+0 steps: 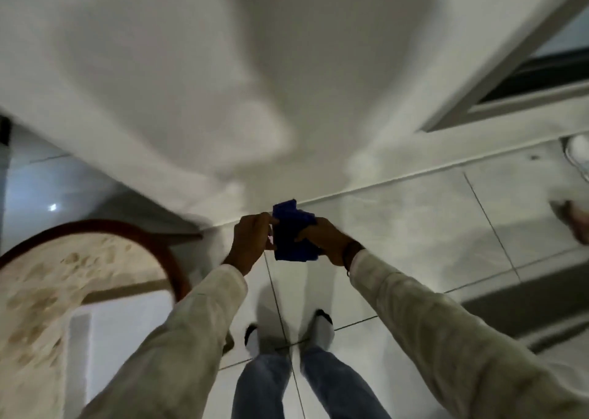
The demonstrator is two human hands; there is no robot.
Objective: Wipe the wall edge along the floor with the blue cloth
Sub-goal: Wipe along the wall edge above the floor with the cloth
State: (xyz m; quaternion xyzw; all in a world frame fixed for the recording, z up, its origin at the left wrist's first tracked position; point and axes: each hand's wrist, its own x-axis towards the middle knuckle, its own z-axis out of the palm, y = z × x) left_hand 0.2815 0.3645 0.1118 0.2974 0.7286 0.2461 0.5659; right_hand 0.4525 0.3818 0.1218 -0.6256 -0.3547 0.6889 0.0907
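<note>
Sleeves out, I clamp my left hand (251,238) and right hand (322,243) on the blue cloth (291,233), bunching it for the wall edge (398,181).

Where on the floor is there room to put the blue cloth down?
The white tiles between the wall edge and the grey strip on the right are bare. It is crowded on the left, where a round table stands close to the wall. Both hands hold the blue cloth.
</note>
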